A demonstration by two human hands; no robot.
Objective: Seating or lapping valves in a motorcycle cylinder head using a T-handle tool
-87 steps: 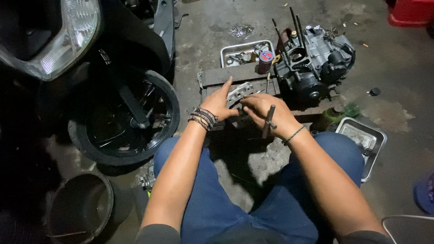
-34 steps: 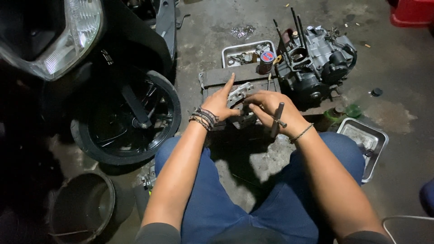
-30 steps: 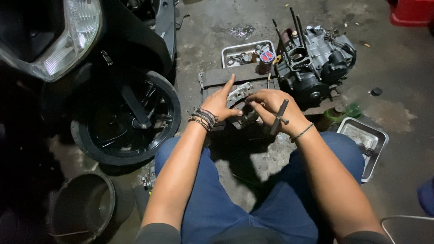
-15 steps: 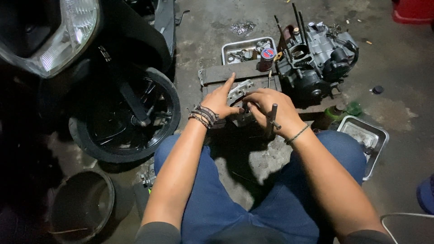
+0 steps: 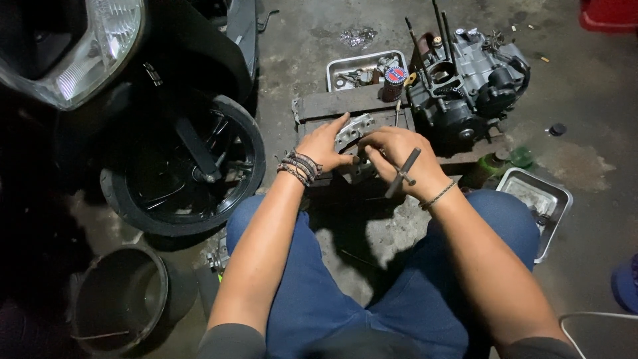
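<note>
I sit on a concrete floor in blue jeans. My left hand (image 5: 324,146), with bead bracelets at the wrist, grips a grey metal engine part (image 5: 353,127) that rests on a wooden plank (image 5: 332,105). My right hand (image 5: 399,159) is closed around a T-handle wrench (image 5: 403,172), its tip hidden at the metal part. Both hands meet over the part.
A motorcycle engine block (image 5: 468,80) with studs stands just beyond my hands. A metal tray of small parts and a small can (image 5: 395,75) lie behind the plank. Another metal tray (image 5: 541,199) sits at right. A scooter front wheel (image 5: 183,169) and headlight are left; a dark bucket (image 5: 123,299) lower left.
The wrench handle has turned in my right hand, from nearly upright to slanted. My left hand stays on the metal part. The view shifted slightly.
</note>
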